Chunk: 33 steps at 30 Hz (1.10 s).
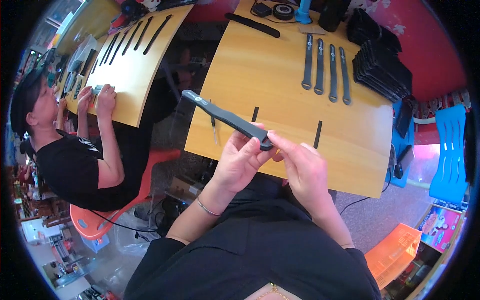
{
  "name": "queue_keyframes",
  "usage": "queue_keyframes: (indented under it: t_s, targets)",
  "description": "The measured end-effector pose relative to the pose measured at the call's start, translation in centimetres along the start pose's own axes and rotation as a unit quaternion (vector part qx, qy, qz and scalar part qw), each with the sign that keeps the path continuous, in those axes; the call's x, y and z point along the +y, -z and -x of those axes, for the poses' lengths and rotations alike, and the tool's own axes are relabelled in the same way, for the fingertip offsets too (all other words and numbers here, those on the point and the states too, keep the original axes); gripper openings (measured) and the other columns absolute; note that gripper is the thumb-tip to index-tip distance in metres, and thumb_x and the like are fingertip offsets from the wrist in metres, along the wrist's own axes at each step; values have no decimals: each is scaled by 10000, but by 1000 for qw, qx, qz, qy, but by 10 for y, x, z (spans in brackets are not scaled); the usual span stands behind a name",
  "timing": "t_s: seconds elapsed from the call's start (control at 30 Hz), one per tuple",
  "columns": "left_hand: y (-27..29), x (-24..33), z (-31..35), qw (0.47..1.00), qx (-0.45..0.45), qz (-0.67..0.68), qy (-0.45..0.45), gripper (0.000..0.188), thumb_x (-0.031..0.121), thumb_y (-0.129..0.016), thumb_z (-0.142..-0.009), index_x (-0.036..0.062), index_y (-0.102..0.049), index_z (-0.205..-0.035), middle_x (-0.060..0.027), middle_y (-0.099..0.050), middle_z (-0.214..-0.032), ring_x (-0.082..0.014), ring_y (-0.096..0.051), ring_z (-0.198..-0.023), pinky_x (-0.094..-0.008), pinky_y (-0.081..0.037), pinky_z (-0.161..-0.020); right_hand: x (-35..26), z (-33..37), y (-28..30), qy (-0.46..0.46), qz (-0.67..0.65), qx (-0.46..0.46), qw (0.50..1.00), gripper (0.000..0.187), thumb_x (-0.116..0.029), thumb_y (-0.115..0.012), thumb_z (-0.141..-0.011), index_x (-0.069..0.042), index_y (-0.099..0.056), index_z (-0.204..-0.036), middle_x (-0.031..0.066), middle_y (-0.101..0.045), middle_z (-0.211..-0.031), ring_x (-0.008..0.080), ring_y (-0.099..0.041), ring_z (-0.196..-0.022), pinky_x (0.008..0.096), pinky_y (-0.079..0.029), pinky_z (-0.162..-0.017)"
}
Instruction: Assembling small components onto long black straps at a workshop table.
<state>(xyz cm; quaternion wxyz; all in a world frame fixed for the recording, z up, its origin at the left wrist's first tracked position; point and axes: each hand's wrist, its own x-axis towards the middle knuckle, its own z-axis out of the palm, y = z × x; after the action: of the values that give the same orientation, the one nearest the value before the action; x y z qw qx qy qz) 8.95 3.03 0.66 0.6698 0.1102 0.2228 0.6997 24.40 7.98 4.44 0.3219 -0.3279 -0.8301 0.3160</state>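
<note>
A dark grey strap (225, 116) with a rounded tip and a slotted end is held over the near part of the wooden table. My left hand (235, 162) grips it close to the slotted end, thumb on top. The fingers of my right hand (307, 172) pinch that same end at its edge. Past my hands, two short black strips (318, 134) lie on the table. Beneath the strap is a thin tool with a pale shaft (214, 130). Several similar straps (320, 65) lie side by side farther back.
At the back right rises a stack of black flat pieces (382, 67). A long black strip (252, 25) and a blue stand (303, 12) are at the far side. To the left, a co-worker (75, 145) handles something small at another table (142, 75). An orange basket (395, 255) sits low right.
</note>
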Motion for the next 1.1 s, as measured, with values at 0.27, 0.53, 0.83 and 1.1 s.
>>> queue_keyframes:
  t_s: [0.27, 0.53, 0.83, 1.1]
  targets:
    - [2, 2, 1, 1000, 1, -14, -24, 290, 49, -549, -897, 45, -502, -1183, -126, -567, -1122, -240, -578, -1057, -407, -501, -919, 0, -1, -1, 0, -60, 16, 998, 352, 40, -572, -800, -81, -613, -1128, 73, -651, -775, 179, -622, -654, 285, -460, -585]
    - [1, 1, 2, 1000, -21, -6, -23, 287, 35, -551, -892, 45, -509, -1177, -136, -566, -1142, -239, -572, -1070, -407, -493, -929, -4, 0, 1, -5, -32, 11, 999, 350, 36, -569, -804, -95, -618, -1125, 71, -646, -748, 182, -621, -647, 287, -457, -582]
    - [-6, 2, 3, 994, -12, -89, -61, 299, 10, -568, -876, 36, -517, -1169, -135, -595, -1090, -225, -594, -1023, -378, -502, -906, -5, 1, -3, -35, -43, 23, 998, 345, 52, -568, -798, -99, -635, -1101, 86, -643, -722, 183, -634, -658, 287, -471, -583]
    - [-3, 7, 2, 987, 28, -151, -46, 296, 3, -587, -863, 17, -518, -1151, -136, -607, -1051, -204, -612, -972, -353, -526, -858, 1, 1, -4, -39, -58, -6, 998, 341, 0, -579, -811, -138, -612, -1122, 71, -642, -732, 189, -633, -639, 305, -492, -580]
